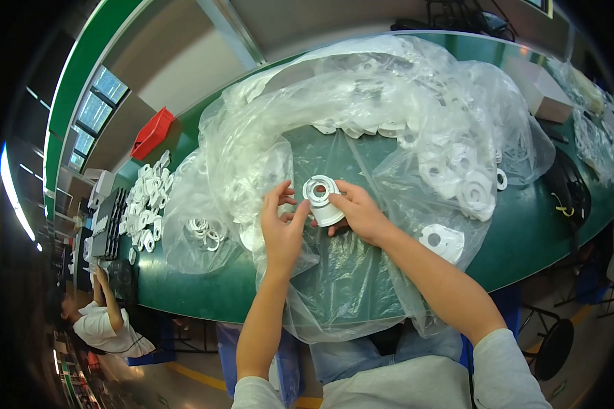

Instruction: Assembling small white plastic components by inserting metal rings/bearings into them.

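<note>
A white plastic housing with a round ringed opening (pixel 327 213) is held up over the plastic sheet in front of me. My right hand (pixel 359 213) grips its right side, thumb on the front near the ring. My left hand (pixel 283 219) is at the housing's left side, fingers apart and curved; whether its fingertips touch the part is hard to make out. Beneath both hands spreads a large clear plastic bag (pixel 341 279), draped over the green table (pixel 184 293). Many similar white parts (pixel 457 170) lie inside the bag around the far side and right.
On the left lie a pile of white parts (pixel 147 198) and a small bag of white rings (pixel 201 232). A red bin (pixel 153 133) stands behind them. At the right are a white box (pixel 539 90) and a black bag (pixel 567 187). Another person (pixel 112 320) works at far left.
</note>
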Motion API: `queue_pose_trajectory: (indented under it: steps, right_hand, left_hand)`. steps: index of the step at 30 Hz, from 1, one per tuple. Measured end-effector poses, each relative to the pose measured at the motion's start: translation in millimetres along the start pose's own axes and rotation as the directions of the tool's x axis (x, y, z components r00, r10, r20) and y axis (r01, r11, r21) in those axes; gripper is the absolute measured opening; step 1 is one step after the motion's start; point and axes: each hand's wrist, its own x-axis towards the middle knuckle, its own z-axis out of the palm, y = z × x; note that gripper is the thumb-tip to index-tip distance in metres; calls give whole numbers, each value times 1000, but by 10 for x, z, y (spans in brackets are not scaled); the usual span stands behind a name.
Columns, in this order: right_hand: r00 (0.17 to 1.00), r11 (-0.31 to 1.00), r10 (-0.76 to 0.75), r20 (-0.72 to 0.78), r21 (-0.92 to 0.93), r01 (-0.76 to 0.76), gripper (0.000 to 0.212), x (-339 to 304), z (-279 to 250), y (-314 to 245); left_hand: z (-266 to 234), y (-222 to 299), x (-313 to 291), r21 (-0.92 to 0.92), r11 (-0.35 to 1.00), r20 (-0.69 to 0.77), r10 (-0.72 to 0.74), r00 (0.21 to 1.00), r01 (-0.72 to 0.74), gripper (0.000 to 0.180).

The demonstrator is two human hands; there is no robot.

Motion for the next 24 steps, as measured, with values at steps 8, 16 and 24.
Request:
queue_pose_trajectory:
  steps: [8,16,24]
  right_hand:
    - [1000,1000,-15,25,-26,15,30,-16,5,-20]
    - [999,999,-20,35,-46,22,30,-15,8,-5]
    - [999,997,-15,40,-76,18,29,-27,27,-20]
  left_hand:
    - [-11,6,13,-187,978,145,-66,987,93,34]
    - [2,75,5,-114,987,31,116,993,-112,26]
    - [-17,82,17,-148,988,38,48,998,-42,23]
